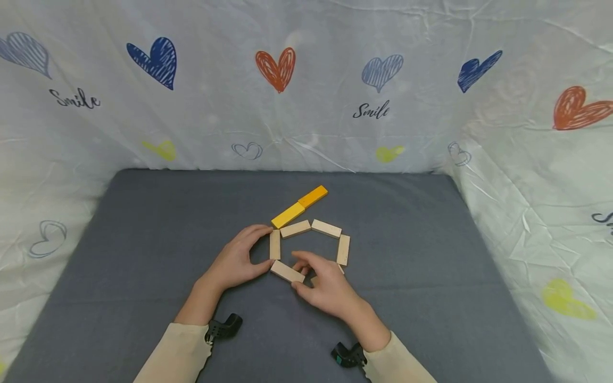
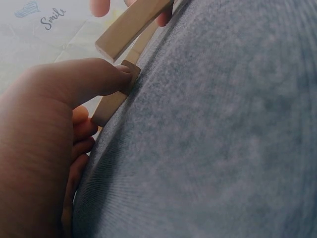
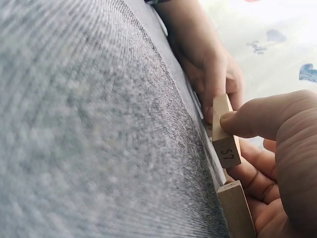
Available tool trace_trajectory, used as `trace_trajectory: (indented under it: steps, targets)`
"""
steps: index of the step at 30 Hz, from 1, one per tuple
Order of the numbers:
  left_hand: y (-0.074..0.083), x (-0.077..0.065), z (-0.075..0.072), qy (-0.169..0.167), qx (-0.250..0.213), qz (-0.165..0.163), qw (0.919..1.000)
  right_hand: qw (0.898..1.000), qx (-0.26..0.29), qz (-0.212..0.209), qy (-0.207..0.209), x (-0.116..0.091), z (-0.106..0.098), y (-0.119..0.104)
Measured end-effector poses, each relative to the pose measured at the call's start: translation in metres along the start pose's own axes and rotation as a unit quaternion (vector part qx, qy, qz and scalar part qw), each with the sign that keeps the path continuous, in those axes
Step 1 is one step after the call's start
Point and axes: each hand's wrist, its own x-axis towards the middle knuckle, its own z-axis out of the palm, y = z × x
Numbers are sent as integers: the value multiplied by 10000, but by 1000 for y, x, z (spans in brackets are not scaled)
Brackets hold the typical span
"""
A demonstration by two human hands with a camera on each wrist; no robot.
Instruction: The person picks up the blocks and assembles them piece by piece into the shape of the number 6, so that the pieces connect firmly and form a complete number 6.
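My right hand [image 1: 330,287] pinches a plain wooden block [image 1: 287,272] near its right end. In the left wrist view, this block is tilted and raised above the cloth; dark marks show on its end in the right wrist view. My left hand [image 1: 237,258] spans another wooden block [image 1: 275,244], with the thumb near its lower end and the fingers by its upper end. More plain blocks, an upper left one [image 1: 295,229], an upper right one [image 1: 326,228] and a right one [image 1: 343,250], form a ring with these. My right hand partly hides the lower right blocks.
Two yellow-orange blocks, one nearer [image 1: 288,215] and one farther [image 1: 313,197], lie end to end behind the ring. A grey cloth [image 1: 407,223] covers the table. White curtains [image 1: 325,32] with printed hearts hang behind and at the sides.
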Motion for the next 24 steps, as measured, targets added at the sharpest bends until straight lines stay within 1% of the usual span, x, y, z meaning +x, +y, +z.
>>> trace_trajectory:
  steps: [6,14,21,24]
  targets:
    - [2,0,-1,58,11,60,10000,10000,-80,-10,23,1,0,0]
    - [1,0,0,93,-33,119,9999,10000,2,18,33,2,0,-1]
    - [-1,-1,0,38,-36,91,9999,9999,-30,165,-20,2,-3,-9]
    - [-1,0,0,53,-46,139,9999,9998,-84,205,10,2,-6,-13]
